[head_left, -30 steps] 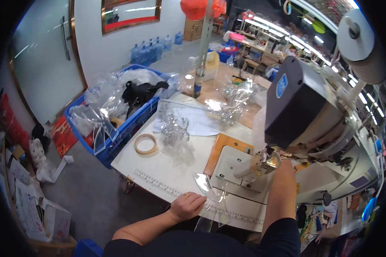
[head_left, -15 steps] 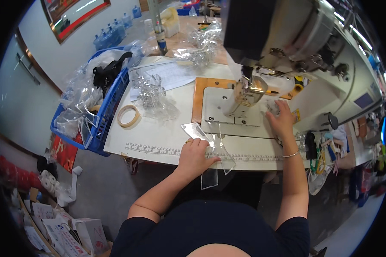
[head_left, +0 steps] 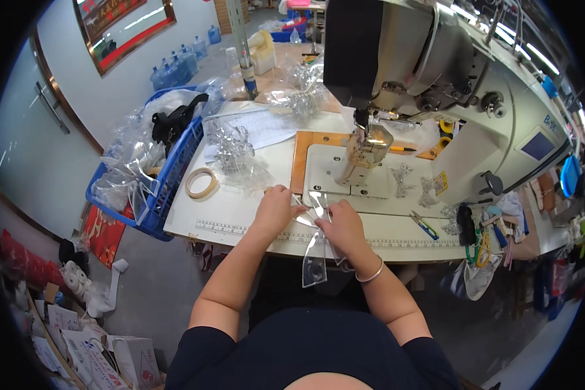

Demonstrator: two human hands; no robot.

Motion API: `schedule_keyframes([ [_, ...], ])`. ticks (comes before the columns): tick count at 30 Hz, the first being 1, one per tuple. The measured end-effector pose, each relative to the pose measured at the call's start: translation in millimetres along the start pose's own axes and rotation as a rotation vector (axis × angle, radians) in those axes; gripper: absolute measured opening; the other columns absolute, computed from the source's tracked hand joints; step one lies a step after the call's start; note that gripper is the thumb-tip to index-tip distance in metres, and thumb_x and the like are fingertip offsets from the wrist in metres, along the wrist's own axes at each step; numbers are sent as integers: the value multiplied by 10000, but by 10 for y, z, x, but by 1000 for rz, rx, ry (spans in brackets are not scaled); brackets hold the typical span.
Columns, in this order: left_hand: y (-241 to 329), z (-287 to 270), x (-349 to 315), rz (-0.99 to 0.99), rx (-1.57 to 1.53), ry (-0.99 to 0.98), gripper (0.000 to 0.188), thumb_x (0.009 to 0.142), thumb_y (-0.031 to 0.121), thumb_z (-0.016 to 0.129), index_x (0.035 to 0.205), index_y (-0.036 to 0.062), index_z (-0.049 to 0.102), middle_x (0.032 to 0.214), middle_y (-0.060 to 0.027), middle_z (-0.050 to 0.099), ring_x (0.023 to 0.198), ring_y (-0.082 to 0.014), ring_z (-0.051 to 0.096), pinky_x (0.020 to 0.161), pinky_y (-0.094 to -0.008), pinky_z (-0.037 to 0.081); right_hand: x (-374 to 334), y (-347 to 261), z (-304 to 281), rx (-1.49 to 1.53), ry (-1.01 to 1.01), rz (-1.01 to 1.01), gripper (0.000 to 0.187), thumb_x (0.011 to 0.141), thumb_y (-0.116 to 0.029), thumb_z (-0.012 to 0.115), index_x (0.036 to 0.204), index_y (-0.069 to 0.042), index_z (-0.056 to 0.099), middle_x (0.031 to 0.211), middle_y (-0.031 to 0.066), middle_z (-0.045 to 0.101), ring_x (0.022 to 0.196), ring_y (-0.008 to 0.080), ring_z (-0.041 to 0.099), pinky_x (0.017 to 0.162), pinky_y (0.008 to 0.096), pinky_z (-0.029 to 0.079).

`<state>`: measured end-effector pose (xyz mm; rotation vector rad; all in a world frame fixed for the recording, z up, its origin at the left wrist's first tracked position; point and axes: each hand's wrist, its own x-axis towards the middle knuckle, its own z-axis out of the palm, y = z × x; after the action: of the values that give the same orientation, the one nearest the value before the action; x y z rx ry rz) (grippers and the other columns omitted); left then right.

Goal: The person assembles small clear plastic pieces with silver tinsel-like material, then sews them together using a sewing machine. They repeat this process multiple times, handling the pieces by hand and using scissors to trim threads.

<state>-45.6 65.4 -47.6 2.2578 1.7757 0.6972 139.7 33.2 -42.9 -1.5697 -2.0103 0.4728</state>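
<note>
A white worktop (head_left: 235,207) stands above a grey floor (head_left: 166,292), a sewing machine (head_left: 400,49) at its right and a blue basket (head_left: 172,185) beside its left edge. Clear plastic pieces (head_left: 314,261) lie between the left hand (head_left: 276,209) and the right hand (head_left: 346,229), one overhanging the worktop's near edge; both hands pinch them between thumb and fingers.

The strips (head_left: 314,260) are clear, with white glints. The table (head_left: 240,209) is white; its ruler (head_left: 403,244) carries black marks on white. The frame (head_left: 299,168) is orange-brown. The machine (head_left: 465,159) is off-white with a black cover (head_left: 351,55). The tape (head_left: 205,193) is tan, the crate (head_left: 187,157) blue, the cloth (head_left: 172,125) black. The jugs (head_left: 175,66) are translucent blue. The snips (head_left: 427,227) show blue and green. The shirt (head_left: 305,341) is plain navy, the bangle (head_left: 372,272) silver. The red sheet (head_left: 107,235) bears a lighter pattern.
</note>
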Motion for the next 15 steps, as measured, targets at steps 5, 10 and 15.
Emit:
schedule_keyframes([
  [5,1,87,-151,71,-120,248,420,695,247,770,994,-15,632,1014,-160,617,958,-329,576,822,-392,471,-42,-9,63,95,81,32,322,690,-195,753,898,-4,599,904,156,543,835,334,564,726,403,468],
  [10,-46,136,-201,162,-144,358,383,701,182,762,1011,-1,633,982,-140,623,901,-316,599,784,-377,490,-76,-17,102,84,119,-43,299,702,-159,737,925,-8,609,924,146,541,874,325,554,759,401,464],
  [15,-89,129,-199,6,-274,293,333,710,131,747,1000,6,639,962,-128,600,879,-312,592,788,-370,484,119,-52,182,-15,94,-248,333,713,-146,725,995,-24,596,995,143,532,940,330,525,798,408,455],
])
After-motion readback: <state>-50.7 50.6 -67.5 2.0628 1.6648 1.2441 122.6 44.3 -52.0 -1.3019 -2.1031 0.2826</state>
